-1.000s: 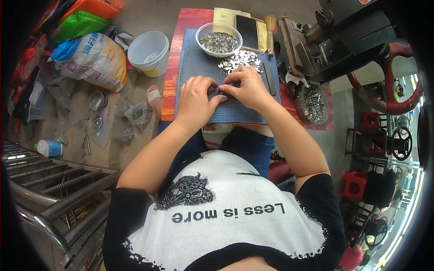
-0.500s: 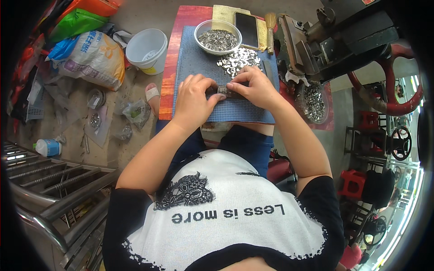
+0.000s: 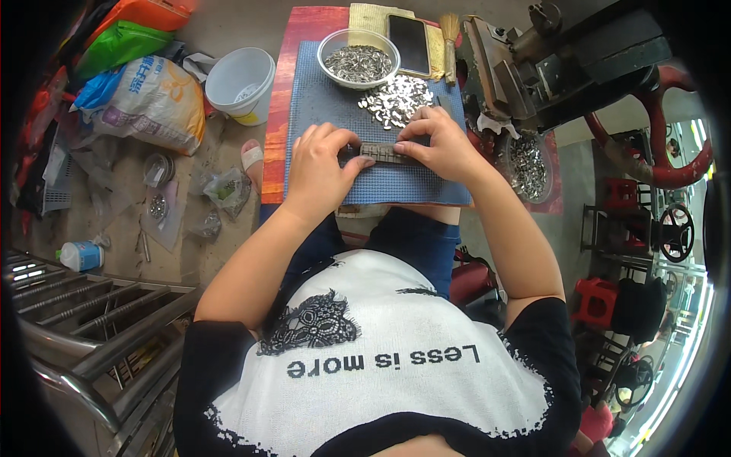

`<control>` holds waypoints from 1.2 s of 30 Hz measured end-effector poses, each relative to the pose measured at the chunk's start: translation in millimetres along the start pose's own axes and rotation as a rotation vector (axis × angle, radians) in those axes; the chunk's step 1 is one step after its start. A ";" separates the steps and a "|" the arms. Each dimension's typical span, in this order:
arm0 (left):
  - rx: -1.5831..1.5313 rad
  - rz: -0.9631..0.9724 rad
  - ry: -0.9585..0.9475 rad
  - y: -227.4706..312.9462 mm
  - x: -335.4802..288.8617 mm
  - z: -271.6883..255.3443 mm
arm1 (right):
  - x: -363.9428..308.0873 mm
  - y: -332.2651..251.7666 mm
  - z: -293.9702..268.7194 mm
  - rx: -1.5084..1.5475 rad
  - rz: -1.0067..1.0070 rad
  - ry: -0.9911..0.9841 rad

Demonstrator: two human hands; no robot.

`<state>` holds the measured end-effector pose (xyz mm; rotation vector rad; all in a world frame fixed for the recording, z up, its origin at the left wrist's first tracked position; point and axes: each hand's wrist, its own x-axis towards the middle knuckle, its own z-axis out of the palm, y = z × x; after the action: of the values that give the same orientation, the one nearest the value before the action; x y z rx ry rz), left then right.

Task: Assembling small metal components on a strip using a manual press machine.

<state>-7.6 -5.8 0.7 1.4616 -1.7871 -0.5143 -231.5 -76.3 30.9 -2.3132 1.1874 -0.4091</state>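
Observation:
A short dark metal bar [image 3: 378, 150] with small sections along its top lies over the blue ribbed mat [image 3: 327, 99]. Thumb and fingers of my left hand [image 3: 318, 164] close on its left end. My right hand [image 3: 440, 145] pinches the other end, its fingertips covering part of the bar. Just beyond my hands, small shiny metal pieces [image 3: 396, 100] are heaped loosely on the mat. A clear round bowl [image 3: 323, 67] behind them holds many more small metal parts [image 3: 359, 64].
A phone [image 3: 409, 44] on a yellow cloth and a brush [image 3: 450, 47] are at the table's far side. Right of it stands a dark machine [image 3: 525, 68] with a red handwheel, above a tub of metal pieces [image 3: 529, 167]. A white bucket [image 3: 242, 80] and sacks [image 3: 156, 103] are left.
My right hand has slid slightly right along the bar, so more of its top shows between my hands. The whole view has shifted a little. My left hand keeps its hold.

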 end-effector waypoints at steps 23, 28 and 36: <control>-0.005 0.003 -0.004 -0.1 1.2 1.0 | -10.2 11.5 -15.1 0.046 0.128 -0.059; 0.003 -0.004 0.000 -1.5 -0.1 0.4 | -4.8 -2.8 -6.8 -0.048 0.117 -0.024; 0.002 0.016 0.005 -1.8 -0.4 0.5 | -17.0 11.6 -15.0 -0.040 0.139 -0.042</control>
<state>-6.8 -6.0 -0.9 1.4473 -1.7948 -0.5008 -256.1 -72.5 36.2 -2.2445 1.3368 -0.2884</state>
